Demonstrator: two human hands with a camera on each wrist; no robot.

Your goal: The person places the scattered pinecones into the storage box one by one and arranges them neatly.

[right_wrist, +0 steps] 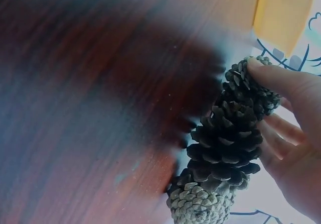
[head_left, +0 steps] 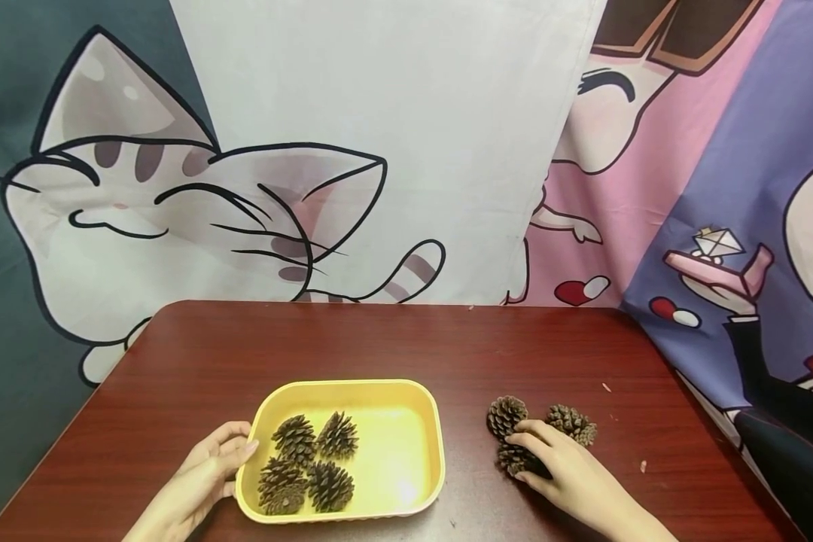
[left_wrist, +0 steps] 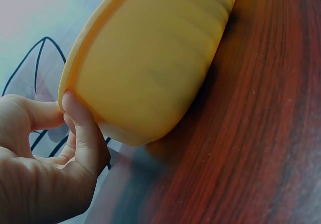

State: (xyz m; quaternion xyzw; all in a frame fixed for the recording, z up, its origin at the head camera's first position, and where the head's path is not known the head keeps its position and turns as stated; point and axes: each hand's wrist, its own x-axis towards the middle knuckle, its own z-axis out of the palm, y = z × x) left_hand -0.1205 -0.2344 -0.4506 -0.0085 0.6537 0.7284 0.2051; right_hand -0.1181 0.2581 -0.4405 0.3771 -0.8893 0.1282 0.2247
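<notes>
My left hand pinches the left rim of a yellow plastic tub. In the left wrist view, the thumb and fingers grip the lip of the tub. Several brown pine cones lie in the left half of the tub. On the right, my right hand holds a pine cone, fingers on its far side and thumb on its near side. The right wrist view shows the thumb pressed on that pine cone, with two others lined up beside it.
Beside the held one, a pine cone lies at the left and another behind the hand. Small pale flakes are scattered on the red-brown wooden table. A cartoon-printed cloth hangs behind the table.
</notes>
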